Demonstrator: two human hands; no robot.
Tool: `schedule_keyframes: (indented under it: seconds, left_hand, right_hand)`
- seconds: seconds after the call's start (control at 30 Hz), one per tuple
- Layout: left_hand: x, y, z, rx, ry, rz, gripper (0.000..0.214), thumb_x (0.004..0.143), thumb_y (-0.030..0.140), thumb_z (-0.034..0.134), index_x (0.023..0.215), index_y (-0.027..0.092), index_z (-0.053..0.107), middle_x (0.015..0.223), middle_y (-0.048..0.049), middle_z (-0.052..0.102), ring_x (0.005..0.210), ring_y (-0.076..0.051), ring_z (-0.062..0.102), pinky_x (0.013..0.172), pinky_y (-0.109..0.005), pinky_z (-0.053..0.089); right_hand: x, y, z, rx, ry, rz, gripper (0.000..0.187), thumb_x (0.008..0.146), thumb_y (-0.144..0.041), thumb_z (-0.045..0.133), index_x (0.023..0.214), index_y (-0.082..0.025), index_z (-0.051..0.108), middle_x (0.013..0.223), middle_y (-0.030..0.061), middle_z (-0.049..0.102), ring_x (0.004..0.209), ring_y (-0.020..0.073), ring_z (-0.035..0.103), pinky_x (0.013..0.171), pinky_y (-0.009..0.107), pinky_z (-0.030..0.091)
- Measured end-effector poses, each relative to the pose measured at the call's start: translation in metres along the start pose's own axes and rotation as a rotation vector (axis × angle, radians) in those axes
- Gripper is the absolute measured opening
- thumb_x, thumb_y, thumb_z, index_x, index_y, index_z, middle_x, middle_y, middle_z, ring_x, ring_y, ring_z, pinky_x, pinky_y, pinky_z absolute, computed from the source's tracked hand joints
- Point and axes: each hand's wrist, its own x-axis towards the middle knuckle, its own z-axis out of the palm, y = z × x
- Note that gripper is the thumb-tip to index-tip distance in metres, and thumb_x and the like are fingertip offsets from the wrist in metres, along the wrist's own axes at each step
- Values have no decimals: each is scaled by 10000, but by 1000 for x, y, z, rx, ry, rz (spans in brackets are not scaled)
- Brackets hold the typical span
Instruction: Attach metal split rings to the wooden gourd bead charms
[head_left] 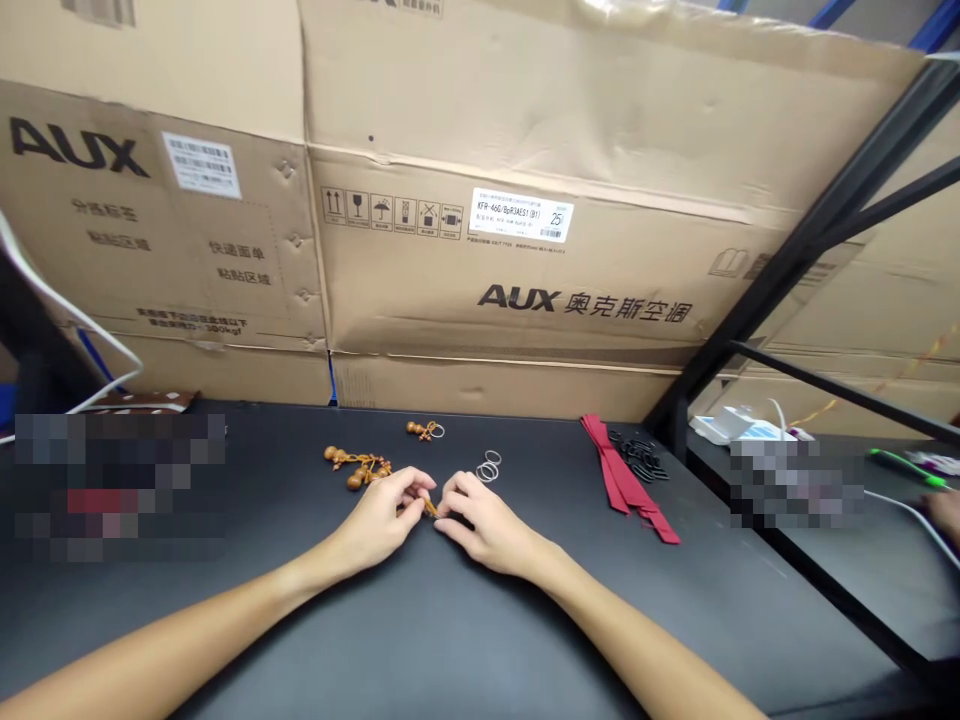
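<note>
My left hand (386,515) and my right hand (480,522) meet over the black table (420,620), fingertips pinched together on a small brown gourd charm (429,508) held between them. Just beyond my left hand lies a cluster of wooden gourd charms (358,466) with orange cord. Another single gourd charm with a ring (422,430) lies further back. Several metal key rings (489,466) lie just beyond my right hand.
Red ribbon strips (628,480) and a pile of black loops (639,455) lie at the right. Large AUX cardboard boxes (525,250) wall the back. A black metal rack frame (810,240) slants at the right, beside a second table with small items.
</note>
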Motion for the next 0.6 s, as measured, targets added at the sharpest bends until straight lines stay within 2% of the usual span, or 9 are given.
schedule_keyframes:
  seconds: [0.13, 0.23, 0.33, 0.6]
  left_hand:
    - [1, 4, -3, 17, -29, 16, 188, 869, 231, 467, 975, 161, 605, 907, -60, 652, 822, -177, 613, 745, -292, 501]
    - [1, 10, -7, 65, -128, 26, 214, 887, 269, 458, 969, 169, 628, 851, -41, 646, 741, -158, 578, 684, -268, 474]
    - [0, 13, -10, 45, -217, -21, 235, 894, 297, 454, 1001, 168, 617, 756, -11, 613, 649, -136, 535, 605, -242, 441]
    - [0, 11, -9, -52, -210, -84, 195, 890, 341, 462, 937, 172, 546, 777, 0, 600, 604, -115, 514, 586, -232, 438]
  right_hand:
    - [-1, 3, -2, 152, 27, 45, 99, 907, -228, 535, 839, -182, 590, 909, 36, 534, 781, 137, 521, 751, 277, 459]
    - [-1, 4, -4, 264, 45, 94, 135, 909, -249, 537, 814, -176, 600, 899, 25, 543, 665, 100, 495, 652, 242, 447]
    - [0, 4, -5, 355, 55, 121, 146, 898, -267, 556, 805, -171, 615, 912, 26, 550, 654, 91, 492, 629, 232, 438]
    - [-1, 5, -7, 465, 38, 150, 195, 864, -323, 602, 758, -161, 622, 924, 29, 554, 654, 87, 470, 603, 222, 408]
